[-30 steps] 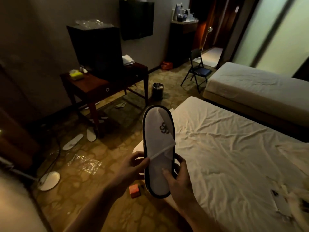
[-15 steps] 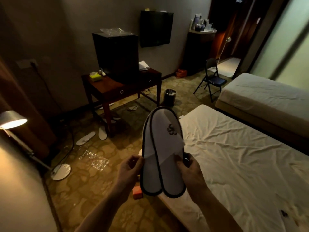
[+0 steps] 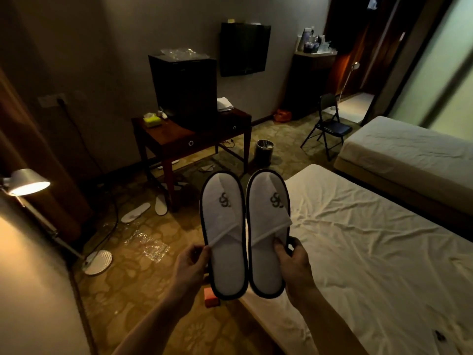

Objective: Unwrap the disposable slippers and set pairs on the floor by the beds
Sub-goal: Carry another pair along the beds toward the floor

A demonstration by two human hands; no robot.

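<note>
Two white disposable slippers with dark trim and a dark logo are held upright side by side in front of me, above the near bed's corner. My left hand (image 3: 190,265) pinches the left slipper (image 3: 222,234) at its left edge. My right hand (image 3: 294,265) pinches the right slipper (image 3: 267,231) at its strap and right edge. The near bed (image 3: 371,252) with a rumpled white sheet lies to the right. A second bed (image 3: 409,147) stands beyond it.
Loose slippers (image 3: 135,212) and a crumpled clear wrapper (image 3: 147,245) lie on the patterned carpet to the left. A wooden desk (image 3: 184,139), a metal bin (image 3: 265,151), a folding chair (image 3: 329,124) and a floor lamp (image 3: 28,181) stand around. An orange block (image 3: 212,299) sits by the bed corner.
The stacked slippers have been pulled apart: one second ago they overlapped as one, now each hand holds one side by side. The view has shifted left, bringing the lamp in.
</note>
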